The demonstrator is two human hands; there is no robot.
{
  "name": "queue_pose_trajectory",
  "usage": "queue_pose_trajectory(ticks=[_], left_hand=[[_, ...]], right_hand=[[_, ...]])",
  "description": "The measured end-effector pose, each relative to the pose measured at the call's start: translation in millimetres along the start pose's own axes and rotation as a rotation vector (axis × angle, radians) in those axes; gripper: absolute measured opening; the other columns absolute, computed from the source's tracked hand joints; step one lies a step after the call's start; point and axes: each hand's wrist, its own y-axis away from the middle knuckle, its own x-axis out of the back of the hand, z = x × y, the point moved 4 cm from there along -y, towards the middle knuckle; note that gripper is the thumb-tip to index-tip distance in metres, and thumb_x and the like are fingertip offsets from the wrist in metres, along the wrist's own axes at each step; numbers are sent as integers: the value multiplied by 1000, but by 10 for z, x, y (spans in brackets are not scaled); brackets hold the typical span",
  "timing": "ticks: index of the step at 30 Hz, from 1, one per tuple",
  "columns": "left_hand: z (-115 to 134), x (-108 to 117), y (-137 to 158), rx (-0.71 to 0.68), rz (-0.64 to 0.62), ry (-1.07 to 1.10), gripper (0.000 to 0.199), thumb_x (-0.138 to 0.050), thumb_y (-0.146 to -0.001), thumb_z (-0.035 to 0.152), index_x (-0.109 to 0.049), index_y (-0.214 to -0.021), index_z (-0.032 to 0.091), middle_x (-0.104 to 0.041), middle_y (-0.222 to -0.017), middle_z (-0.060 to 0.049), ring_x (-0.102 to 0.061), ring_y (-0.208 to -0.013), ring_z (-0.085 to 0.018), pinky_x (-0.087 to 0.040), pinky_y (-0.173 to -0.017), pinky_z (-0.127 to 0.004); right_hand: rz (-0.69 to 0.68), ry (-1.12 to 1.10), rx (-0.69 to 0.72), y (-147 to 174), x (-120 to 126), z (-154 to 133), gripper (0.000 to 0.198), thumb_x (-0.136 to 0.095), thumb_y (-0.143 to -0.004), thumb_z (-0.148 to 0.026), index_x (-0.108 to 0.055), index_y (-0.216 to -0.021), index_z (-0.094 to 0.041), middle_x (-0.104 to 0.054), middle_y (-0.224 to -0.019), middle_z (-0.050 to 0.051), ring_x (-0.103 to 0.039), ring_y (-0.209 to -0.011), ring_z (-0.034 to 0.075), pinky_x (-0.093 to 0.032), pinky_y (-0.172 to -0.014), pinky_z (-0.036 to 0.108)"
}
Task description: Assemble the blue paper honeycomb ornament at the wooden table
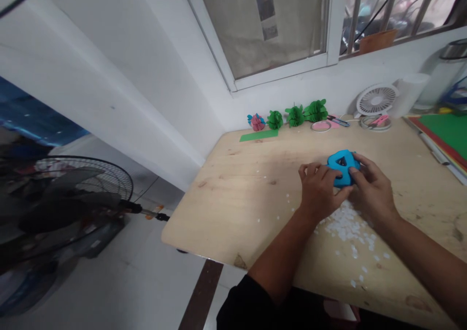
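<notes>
Over the right half of the wooden table, I hold a bright blue object (pixel 349 160) with rounded edges and a triangular opening between both hands. My left hand (pixel 320 186) has its thumb and fingers closed on the object's left and lower edge. On the other side, my right hand (pixel 374 186) grips it, thumb across the front and fingers around the right edge. Its exact kind is unclear, and the hands cover part of it. Many small white paper bits (pixel 346 225) lie scattered on the tabletop beneath and in front of my hands.
Along the wall stand a pink paper figure (pixel 257 122) and green paper figures (pixel 295 116), behind a green strip (pixel 258 136). A cutter (pixel 338 121), small white fan (pixel 376 100) and coloured sheets (pixel 447 134) are farther right. A floor fan (pixel 65 208) stands left of the table (pixel 219 208).
</notes>
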Motion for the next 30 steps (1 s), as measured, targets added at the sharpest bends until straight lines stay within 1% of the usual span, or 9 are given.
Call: queue_pose_trajectory(ticks=[3, 7, 10, 13, 16, 21, 23, 27, 30], left_hand=[[-21, -30, 6, 22, -13, -6, 37, -84, -87, 52, -73, -109, 25, -81, -104, -5, -65, -110, -31, -39, -105, -48], [-41, -39, 3, 42, -25, 18, 30, -84, -89, 45, -74, -109, 25, -82, -106, -3, -64, -113, -30, -39, -105, -49], [-63, -43, -5, 86, -40, 49, 27, -84, -89, 45, -75, -108, 27, -82, -106, -2, -64, -114, -30, -41, -104, -48], [-75, -28, -20, 131, -24, 101, 27, -87, -88, 44, -76, -106, 27, -83, -103, -1, -65, -115, -29, -42, -103, -47], [-75, -1, -43, 200, -43, 160, 26, -89, -86, 42, -78, -103, 27, -84, -102, -1, -65, -114, -28, -43, -104, -46], [-62, 60, -80, 310, -101, 221, 21, -90, -86, 37, -79, -101, 27, -85, -104, -1, -66, -117, -27, -43, -109, -43], [-61, 77, -86, 323, -99, 238, 18, -89, -87, 35, -79, -100, 27, -85, -103, 0, -66, -116, -27, -44, -109, -43], [-66, 97, -77, 302, -45, 255, 14, -86, -88, 29, -79, -100, 27, -84, -100, 1, -66, -113, -24, -46, -107, -42], [-71, 104, -66, 289, -14, 252, 12, -83, -89, 26, -78, -100, 26, -83, -102, 0, -67, -111, -23, -47, -105, -41]], right_hand=[[8, -23, -26, 15, -8, -24, 49, -83, -76, -43, -76, -121, -25, -72, -91, 2, -68, -81, 20, -61, -78, 38], [-1, -19, -29, 12, -8, -45, 50, -84, -75, -43, -77, -121, -26, -75, -98, 4, -72, -89, 22, -62, -83, 39], [9, -28, -2, 5, -7, -38, 49, -84, -75, -44, -77, -120, -26, -77, -100, 5, -73, -91, 22, -63, -82, 39], [18, -34, 28, 4, -13, -22, 50, -85, -76, -44, -76, -122, -26, -78, -101, 4, -73, -88, 21, -63, -79, 38], [2, -43, 34, 3, -21, -6, 52, -86, -75, -41, -75, -124, -26, -79, -99, 4, -73, -84, 21, -64, -75, 37], [-4, -69, 29, -6, -19, -10, 50, -87, -73, -39, -76, -120, -26, -81, -106, 6, -76, -92, 24, -65, -80, 39], [3, -76, 9, -5, -19, -4, 50, -88, -72, -39, -76, -120, -27, -81, -107, 6, -76, -93, 24, -65, -81, 40], [2, -84, 2, -1, -27, 14, 51, -88, -73, -40, -76, -122, -27, -81, -108, 6, -75, -95, 24, -65, -84, 41], [-1, -68, 14, -1, -24, 24, 52, -87, -74, -39, -76, -123, -26, -80, -101, 5, -75, -89, 23, -65, -80, 40]])
